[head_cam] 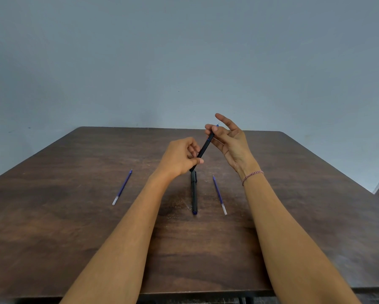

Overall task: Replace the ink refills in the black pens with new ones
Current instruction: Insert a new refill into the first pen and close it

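Head view: over a dark wooden worktop (74, 216), a person holds a black pen (203, 149) slanted in the air just above a second black pen (194, 194), which lies flat on the wood. The left hand (179, 156) grips the raised pen's lower end, fingers curled round it. The right hand (232, 143) pinches its upper end, the other fingers spread wide. A blue refill (122, 187) lies well left of the second black pen, and a second blue refill (219, 195) lies just right of it. A braided bracelet (252, 177) circles the right wrist.
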Demonstrator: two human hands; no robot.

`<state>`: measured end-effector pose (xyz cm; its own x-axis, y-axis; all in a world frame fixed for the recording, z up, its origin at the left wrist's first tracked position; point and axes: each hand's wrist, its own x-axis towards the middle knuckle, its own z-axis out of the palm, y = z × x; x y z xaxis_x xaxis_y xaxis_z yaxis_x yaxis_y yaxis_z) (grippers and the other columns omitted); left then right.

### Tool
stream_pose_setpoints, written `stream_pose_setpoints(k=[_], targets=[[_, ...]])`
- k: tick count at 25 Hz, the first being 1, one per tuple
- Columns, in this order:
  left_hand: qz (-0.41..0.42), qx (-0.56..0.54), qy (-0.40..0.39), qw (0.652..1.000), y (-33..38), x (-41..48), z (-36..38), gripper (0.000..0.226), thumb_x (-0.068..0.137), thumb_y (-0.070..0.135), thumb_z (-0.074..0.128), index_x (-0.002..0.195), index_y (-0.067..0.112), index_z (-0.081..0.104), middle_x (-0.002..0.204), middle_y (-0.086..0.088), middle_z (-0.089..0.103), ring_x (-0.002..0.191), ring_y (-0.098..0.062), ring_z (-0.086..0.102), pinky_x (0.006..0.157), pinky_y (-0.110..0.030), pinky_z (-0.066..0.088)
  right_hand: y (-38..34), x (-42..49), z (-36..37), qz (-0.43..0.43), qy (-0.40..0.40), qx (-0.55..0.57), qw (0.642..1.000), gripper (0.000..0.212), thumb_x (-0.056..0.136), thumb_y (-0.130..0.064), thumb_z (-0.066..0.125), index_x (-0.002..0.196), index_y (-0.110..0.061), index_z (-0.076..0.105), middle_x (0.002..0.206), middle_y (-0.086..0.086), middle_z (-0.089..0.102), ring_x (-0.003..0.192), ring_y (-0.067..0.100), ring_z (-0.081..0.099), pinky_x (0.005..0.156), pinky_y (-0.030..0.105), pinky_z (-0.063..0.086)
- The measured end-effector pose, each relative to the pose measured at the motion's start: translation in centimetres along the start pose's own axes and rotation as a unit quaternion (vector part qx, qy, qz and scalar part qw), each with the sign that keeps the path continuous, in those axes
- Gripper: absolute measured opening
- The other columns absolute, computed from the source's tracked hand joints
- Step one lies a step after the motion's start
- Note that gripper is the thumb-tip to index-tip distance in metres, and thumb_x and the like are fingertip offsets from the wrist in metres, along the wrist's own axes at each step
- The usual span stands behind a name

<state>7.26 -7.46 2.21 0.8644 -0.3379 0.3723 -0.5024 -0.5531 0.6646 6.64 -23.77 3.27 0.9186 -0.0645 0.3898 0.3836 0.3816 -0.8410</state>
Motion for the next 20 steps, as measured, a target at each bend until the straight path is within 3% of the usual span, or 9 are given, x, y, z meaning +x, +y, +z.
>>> stream_pose_setpoints(k=[6,9,12,14,17,19,20], targets=[[0.000,0.005,-0.021,1.000,0.2,-0.1,0.0,0.026,0.072,0.016,0.079,0.088,0.016,0.058,0.079,0.002,0.061,0.069,-0.012,0.058,0.070,-0.025,0.051,-0.2,0.0,0.2,-0.006,0.002,-0.046,0.999,0.038,0.082,0.003,0.066,0.112,-0.019,0.060,0.071,-0.001,0.071,0.082,0.012,0.070,0.077,0.025,0.056],[-0.002,0.005,-0.011,1.000,0.0,0.0,-0.2,0.026,0.072,0.016,0.079,0.086,0.018,0.057,0.077,0.004,0.061,0.066,-0.009,0.057,0.067,-0.021,0.049,-0.3,0.0,0.4,-0.012,0.012,-0.044,0.999,0.038,0.081,0.004,0.067,0.112,-0.018,0.060,0.070,0.000,0.069,0.082,0.014,0.070,0.074,0.025,0.055],[0.005,0.036,0.005,0.999,-0.3,0.1,-0.4,0.026,0.073,0.017,0.078,0.085,0.022,0.055,0.075,0.008,0.058,0.066,-0.009,0.057,0.069,-0.026,0.051,-0.2,0.0,0.7,-0.013,0.022,-0.061,0.998,0.040,0.080,0.001,0.070,0.113,-0.019,0.059,0.070,-0.002,0.071,0.083,0.015,0.070,0.073,0.024,0.055],[0.002,0.058,0.018,0.998,-0.5,0.2,-0.6,0.026,0.074,0.017,0.077,0.085,0.024,0.055,0.075,0.010,0.057,0.067,-0.009,0.056,0.072,-0.030,0.051,0.1,0.1,1.2,-0.016,0.041,-0.069,0.997,0.038,0.082,-0.003,0.070,0.114,-0.019,0.058,0.079,0.002,0.073,0.084,0.015,0.070,0.073,0.024,0.055],[-0.016,0.083,0.076,0.994,-1.2,0.3,-1.3,0.026,0.074,0.017,0.076,0.083,0.026,0.054,0.074,0.012,0.056,0.070,-0.010,0.055,0.072,-0.033,0.051,0.8,0.5,1.7,0.009,0.092,-0.064,0.994,0.031,0.093,-0.025,0.059,0.121,-0.015,0.052,0.100,0.007,0.070,0.084,0.015,0.067,0.074,0.027,0.057],[-0.042,0.080,0.131,0.987,-2.0,0.3,-2.1,0.024,0.074,0.017,0.076,0.085,0.024,0.055,0.076,0.011,0.056,0.074,-0.012,0.056,0.070,-0.031,0.049,1.6,0.6,1.8,0.026,0.120,-0.155,0.980,0.034,0.096,-0.036,0.052,0.120,-0.012,0.055,0.097,0.004,0.069,0.079,0.013,0.063,0.070,0.027,0.055],[-0.058,0.076,0.157,0.983,-2.3,0.3,-2.4,0.023,0.075,0.017,0.075,0.087,0.022,0.056,0.079,0.009,0.056,0.076,-0.012,0.056,0.069,-0.029,0.046,2.2,0.7,1.7,0.022,0.119,-0.263,0.957,0.035,0.096,-0.040,0.050,0.116,-0.012,0.059,0.091,0.002,0.069,0.076,0.012,0.062,0.068,0.027,0.054]])
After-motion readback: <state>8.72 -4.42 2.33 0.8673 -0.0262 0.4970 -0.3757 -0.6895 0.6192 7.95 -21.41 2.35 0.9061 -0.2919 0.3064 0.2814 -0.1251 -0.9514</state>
